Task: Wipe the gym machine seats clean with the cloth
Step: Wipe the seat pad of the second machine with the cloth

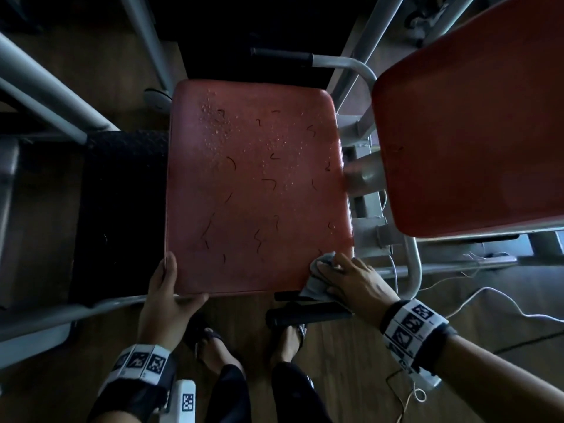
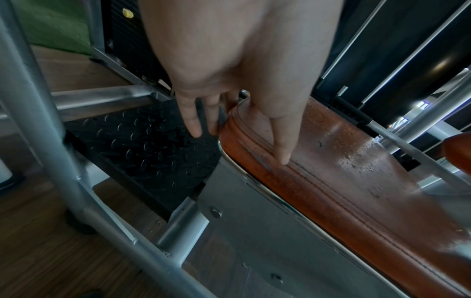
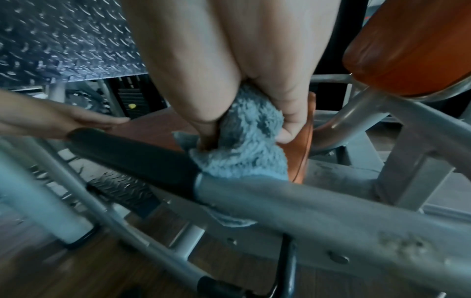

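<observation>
The red padded seat (image 1: 259, 190) fills the middle of the head view, speckled with water droplets and dark squiggly marks. My left hand (image 1: 175, 282) rests on its near-left corner, fingers straight along the left edge and thumb on the front edge. In the left wrist view one finger of that left hand (image 2: 237, 129) lies on the seat's (image 2: 344, 181) stitched seam. My right hand (image 1: 345, 276) grips a bunched grey fluffy cloth (image 1: 317, 285) and presses it on the near-right corner. The right wrist view shows the cloth (image 3: 244, 153) wrapped in my right hand (image 3: 244, 131).
A second red pad (image 1: 470, 132) stands tilted at the right. Grey frame tubes ring the seat, with black handle grips in front (image 1: 305, 315) and behind (image 1: 280, 56). A black tread plate (image 1: 122, 209) lies left. White cables (image 1: 488, 300) trail on the wooden floor. My sandalled feet (image 1: 213, 346) are below.
</observation>
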